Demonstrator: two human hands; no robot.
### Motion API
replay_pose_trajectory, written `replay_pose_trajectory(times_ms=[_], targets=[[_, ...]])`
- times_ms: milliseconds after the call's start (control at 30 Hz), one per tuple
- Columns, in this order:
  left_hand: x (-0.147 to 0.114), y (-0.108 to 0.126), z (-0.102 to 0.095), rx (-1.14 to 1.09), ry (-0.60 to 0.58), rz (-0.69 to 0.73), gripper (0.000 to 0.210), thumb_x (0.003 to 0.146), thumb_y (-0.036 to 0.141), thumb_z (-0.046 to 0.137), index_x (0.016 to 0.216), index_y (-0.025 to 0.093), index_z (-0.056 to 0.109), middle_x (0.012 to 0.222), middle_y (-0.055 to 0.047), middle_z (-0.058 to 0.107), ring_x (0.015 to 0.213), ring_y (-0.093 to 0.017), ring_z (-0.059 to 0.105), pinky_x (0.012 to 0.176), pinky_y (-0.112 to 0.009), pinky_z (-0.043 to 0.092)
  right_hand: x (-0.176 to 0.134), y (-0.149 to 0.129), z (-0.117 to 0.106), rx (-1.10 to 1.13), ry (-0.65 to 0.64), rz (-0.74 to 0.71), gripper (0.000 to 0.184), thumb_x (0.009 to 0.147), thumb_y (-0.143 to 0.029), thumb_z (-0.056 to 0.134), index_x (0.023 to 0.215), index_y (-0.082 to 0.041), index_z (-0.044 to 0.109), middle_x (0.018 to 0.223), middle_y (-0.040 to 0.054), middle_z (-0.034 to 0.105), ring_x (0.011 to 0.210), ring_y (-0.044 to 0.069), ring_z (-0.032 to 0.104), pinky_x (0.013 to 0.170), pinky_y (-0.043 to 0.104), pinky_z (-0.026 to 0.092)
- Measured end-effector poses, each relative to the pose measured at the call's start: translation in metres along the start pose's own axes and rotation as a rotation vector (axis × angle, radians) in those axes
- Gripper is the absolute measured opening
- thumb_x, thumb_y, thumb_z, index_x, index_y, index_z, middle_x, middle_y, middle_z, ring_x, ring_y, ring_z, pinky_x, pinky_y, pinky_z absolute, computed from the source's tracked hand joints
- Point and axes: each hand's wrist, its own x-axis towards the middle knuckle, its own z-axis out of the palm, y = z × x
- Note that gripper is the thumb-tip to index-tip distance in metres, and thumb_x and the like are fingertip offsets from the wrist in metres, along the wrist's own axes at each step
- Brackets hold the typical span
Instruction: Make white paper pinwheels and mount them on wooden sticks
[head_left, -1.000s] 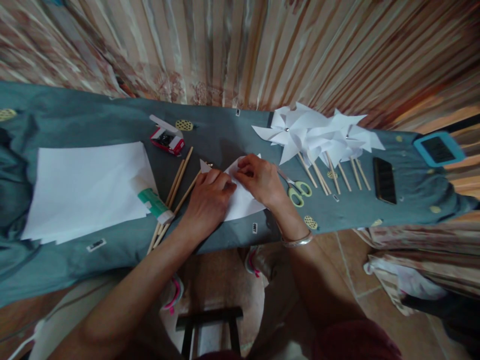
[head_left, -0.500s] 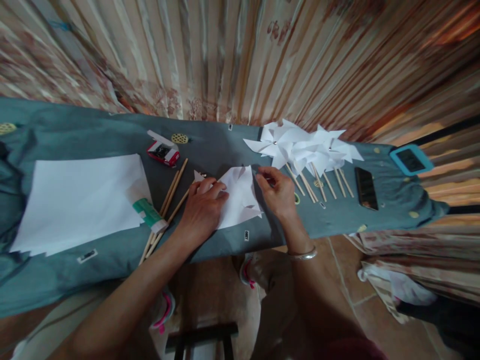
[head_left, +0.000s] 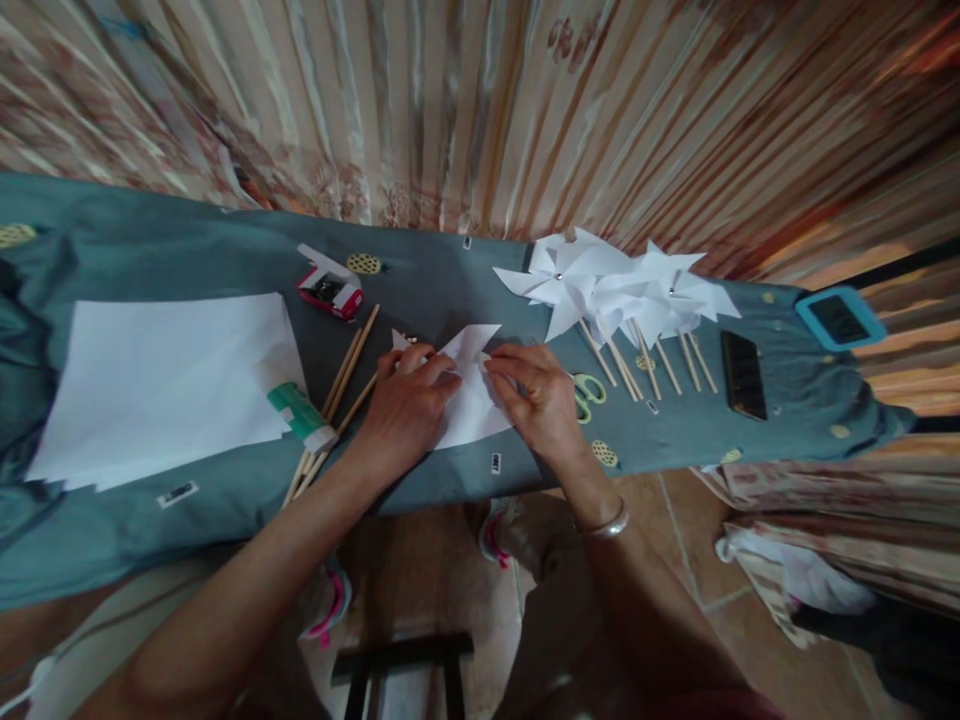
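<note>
Apparently pinching angular white paper [head_left: 474,408] with bare right hand [head_left: 536,395], covering its other side under bare left hand [head_left: 409,400], unclear whether gripping; possibly risking tearing between the fingers, from pulling too hard.

The left hand [head_left: 409,405] and the right hand [head_left: 538,398] are bare, and both forearms are left uncovered. A rounded, silver-coloured bracelet [head_left: 609,526] is worn at the right wrist. A dark red sleeve [head_left: 724,704] is glimpsed at the lower edge, its cut blurred. The legs are covered by plain trousers [head_left: 146,625], seen as pale beige-grey on the left and darkened by shadow on the right. Pale shoes [head_left: 335,598] are worn, marked with bright pink.
</note>
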Motion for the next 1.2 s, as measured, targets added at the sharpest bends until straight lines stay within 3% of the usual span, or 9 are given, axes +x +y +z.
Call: replay_pose_trajectory(times_ms=[367, 1200], targets=[[-0.001, 0.000, 0.000, 0.007, 0.005, -0.007, 0.026, 0.090, 0.009, 0.051, 0.101, 0.018, 0.072, 0.115, -0.009, 0.070, 0.112, -0.032, 0.051, 0.088, -0.051, 0.037, -0.008, -0.008, 0.006, -0.102, -0.110, -0.118, 0.027, 0.096, -0.020, 0.050, 0.098, -0.016, 0.077, 0.103, 0.0091, 0.075, 0.093, 0.022, 0.063, 0.085, 0.036, 0.056], [-0.001, -0.003, 0.006, -0.057, 0.022, -0.041, 0.031, 0.088, 0.008, 0.049, 0.103, 0.020, 0.074, 0.115, -0.009, 0.070, 0.114, -0.032, 0.049, 0.090, -0.051, 0.036, -0.012, -0.008, 0.018, -0.257, -0.161, -0.072, 0.030, 0.097, -0.019, 0.046, 0.106, -0.014, 0.074, 0.111, 0.0121, 0.073, 0.097, 0.023, 0.062, 0.088, 0.040, 0.054]])
